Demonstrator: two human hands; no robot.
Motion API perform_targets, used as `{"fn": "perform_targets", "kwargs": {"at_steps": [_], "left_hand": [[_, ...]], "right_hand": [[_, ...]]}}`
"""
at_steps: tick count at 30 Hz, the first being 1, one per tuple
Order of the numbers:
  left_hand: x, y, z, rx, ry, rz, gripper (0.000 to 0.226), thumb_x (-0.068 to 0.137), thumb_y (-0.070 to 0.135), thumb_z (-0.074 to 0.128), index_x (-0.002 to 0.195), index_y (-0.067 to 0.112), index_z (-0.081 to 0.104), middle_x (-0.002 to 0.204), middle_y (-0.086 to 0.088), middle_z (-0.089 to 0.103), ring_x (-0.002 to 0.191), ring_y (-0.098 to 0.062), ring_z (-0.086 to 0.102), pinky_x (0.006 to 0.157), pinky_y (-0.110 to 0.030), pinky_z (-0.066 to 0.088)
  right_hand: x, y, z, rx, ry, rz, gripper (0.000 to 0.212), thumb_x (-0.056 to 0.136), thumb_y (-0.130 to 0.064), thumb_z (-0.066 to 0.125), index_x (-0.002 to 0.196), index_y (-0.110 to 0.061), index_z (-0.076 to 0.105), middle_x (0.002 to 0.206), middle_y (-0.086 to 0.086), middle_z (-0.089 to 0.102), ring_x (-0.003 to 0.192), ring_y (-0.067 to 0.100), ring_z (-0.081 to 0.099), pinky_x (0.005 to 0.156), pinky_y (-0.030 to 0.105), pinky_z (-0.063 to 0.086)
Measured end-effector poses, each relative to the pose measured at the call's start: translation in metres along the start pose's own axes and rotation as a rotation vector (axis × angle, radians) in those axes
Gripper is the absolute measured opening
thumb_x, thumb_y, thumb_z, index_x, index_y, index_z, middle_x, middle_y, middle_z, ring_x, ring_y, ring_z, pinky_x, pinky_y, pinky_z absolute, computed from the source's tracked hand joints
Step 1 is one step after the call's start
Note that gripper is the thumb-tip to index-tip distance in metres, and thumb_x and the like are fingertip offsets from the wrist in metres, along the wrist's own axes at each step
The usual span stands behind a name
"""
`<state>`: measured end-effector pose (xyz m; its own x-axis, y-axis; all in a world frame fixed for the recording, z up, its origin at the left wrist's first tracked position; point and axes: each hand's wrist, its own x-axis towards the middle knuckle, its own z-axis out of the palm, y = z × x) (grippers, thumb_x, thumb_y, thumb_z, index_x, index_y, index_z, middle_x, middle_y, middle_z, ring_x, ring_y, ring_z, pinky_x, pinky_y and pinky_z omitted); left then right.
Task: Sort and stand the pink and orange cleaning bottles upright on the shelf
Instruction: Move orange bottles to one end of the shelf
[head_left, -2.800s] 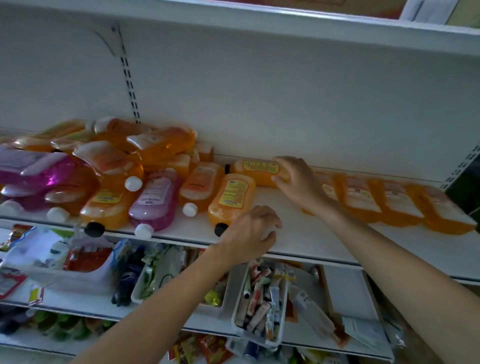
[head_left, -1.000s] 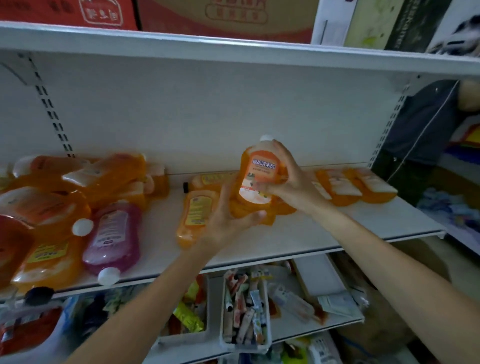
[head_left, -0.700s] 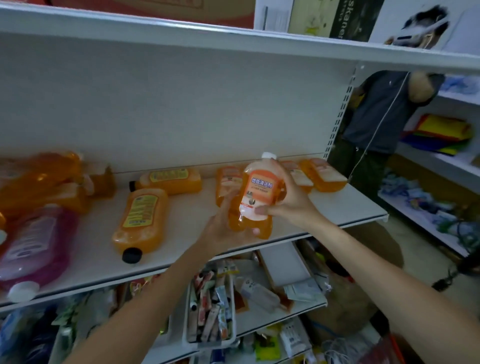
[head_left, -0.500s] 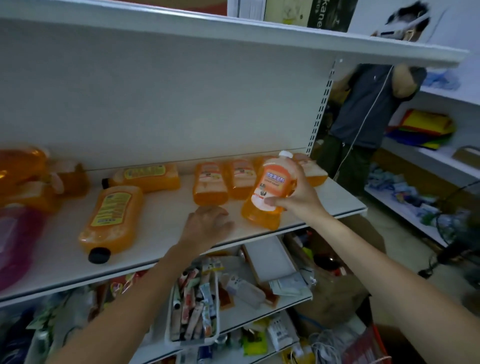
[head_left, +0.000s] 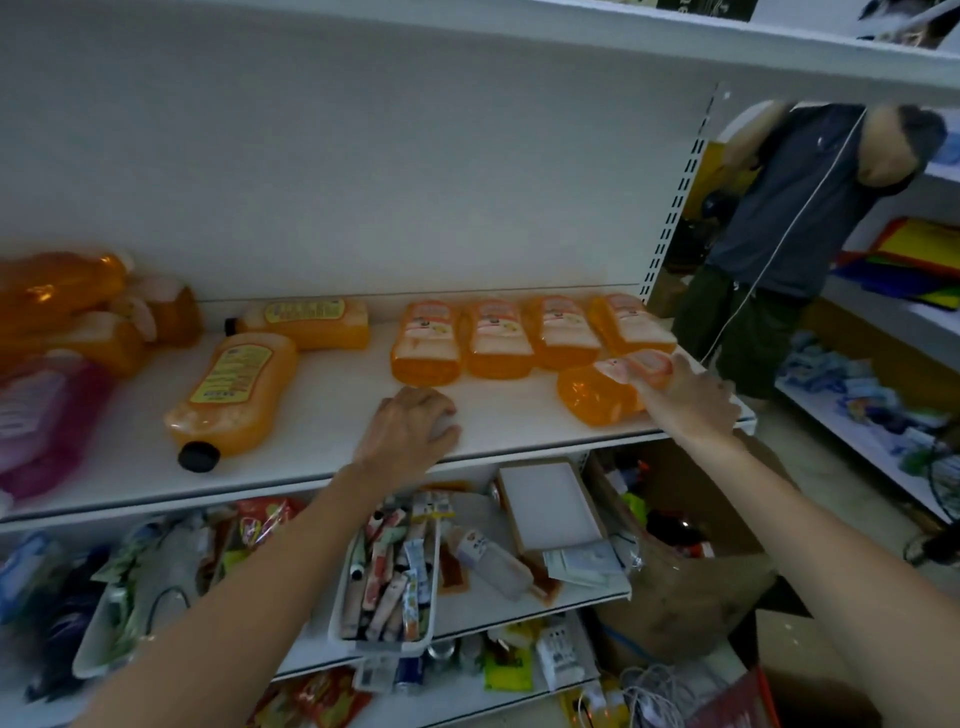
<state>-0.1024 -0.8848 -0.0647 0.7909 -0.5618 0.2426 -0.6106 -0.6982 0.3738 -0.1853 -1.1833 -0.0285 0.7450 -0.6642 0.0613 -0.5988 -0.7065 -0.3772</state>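
My right hand (head_left: 688, 396) grips the top end of an orange bottle (head_left: 597, 396) that lies on its side near the right front of the white shelf (head_left: 332, 452). Behind it a row of several orange bottles (head_left: 493, 340) lies flat. My left hand (head_left: 410, 428) rests on the shelf's front part, fingers loosely curled, holding nothing. Two orange bottles with yellow labels (head_left: 234, 392) lie further left. A heap of orange bottles (head_left: 67, 306) and a pink bottle (head_left: 39, 415) lie at the far left.
A person in a dark shirt (head_left: 800, 208) stands just past the shelf's right end. Below, a white tray of small tubes (head_left: 387, 582), a white box (head_left: 550, 501) and packets crowd the lower shelf. An upper shelf board (head_left: 623, 47) hangs overhead.
My right hand has carried the orange bottle from upright in the air down onto the shelf's right front, where it lies. My left hand let go and rests on the shelf. The view swung right.
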Motion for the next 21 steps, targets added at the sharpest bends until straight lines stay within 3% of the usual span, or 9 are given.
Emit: {"fn": "perform_targets", "kwargs": {"at_steps": [2,6,10,14,17,21], "left_hand": [[-0.003,0.003,0.001,-0.02,0.027,-0.016,0.028,0.086,0.028,0.058,0.107,0.009,0.062,0.113,-0.007,0.061,0.107,-0.026,0.052,0.089,-0.035,0.041],[-0.012,0.004,-0.003,-0.056,0.046,-0.043,0.027,0.086,0.024,0.059,0.11,0.011,0.062,0.117,-0.006,0.058,0.108,-0.024,0.05,0.09,-0.031,0.039],[-0.027,-0.008,-0.023,-0.107,0.074,-0.115,0.023,0.087,0.02,0.058,0.108,0.013,0.062,0.116,-0.003,0.055,0.107,-0.019,0.05,0.085,-0.024,0.036],[-0.046,-0.036,-0.055,-0.115,0.199,-0.121,0.018,0.084,0.011,0.06,0.102,0.008,0.064,0.11,-0.008,0.059,0.104,-0.024,0.055,0.087,-0.027,0.042],[-0.063,-0.056,-0.085,-0.085,0.307,-0.199,0.02,0.083,0.012,0.061,0.102,0.008,0.066,0.113,-0.009,0.06,0.106,-0.024,0.055,0.079,-0.015,0.033],[-0.098,-0.094,-0.123,-0.044,0.391,-0.267,0.022,0.075,0.011,0.061,0.096,0.009,0.069,0.106,-0.011,0.062,0.096,-0.031,0.06,0.078,-0.032,0.046]], "right_hand": [[0.004,-0.009,-0.006,-0.144,0.054,-0.037,0.087,0.078,-0.08,0.031,0.139,-0.019,0.037,0.148,0.022,0.024,0.136,0.042,0.019,0.107,0.053,0.021],[0.011,-0.024,-0.004,-0.161,0.154,-0.184,0.067,0.087,-0.06,0.048,0.132,-0.011,0.046,0.141,0.022,0.034,0.129,0.043,0.028,0.103,0.052,0.029],[0.005,-0.06,0.01,-0.06,0.286,-0.515,0.054,0.084,-0.024,0.061,0.135,-0.012,0.044,0.138,0.02,0.041,0.128,0.043,0.032,0.104,0.054,0.031],[-0.017,-0.134,0.027,0.065,0.319,-0.81,0.05,0.078,-0.008,0.065,0.126,-0.001,0.052,0.123,0.023,0.053,0.115,0.042,0.046,0.1,0.047,0.034],[-0.039,-0.19,0.046,0.143,0.27,-0.952,0.05,0.07,-0.007,0.068,0.119,0.002,0.057,0.112,0.024,0.058,0.102,0.044,0.054,0.092,0.04,0.036],[-0.076,-0.258,0.067,0.229,0.077,-1.07,0.05,0.075,-0.004,0.061,0.125,-0.001,0.055,0.122,0.022,0.056,0.114,0.039,0.051,0.097,0.041,0.039]]}}
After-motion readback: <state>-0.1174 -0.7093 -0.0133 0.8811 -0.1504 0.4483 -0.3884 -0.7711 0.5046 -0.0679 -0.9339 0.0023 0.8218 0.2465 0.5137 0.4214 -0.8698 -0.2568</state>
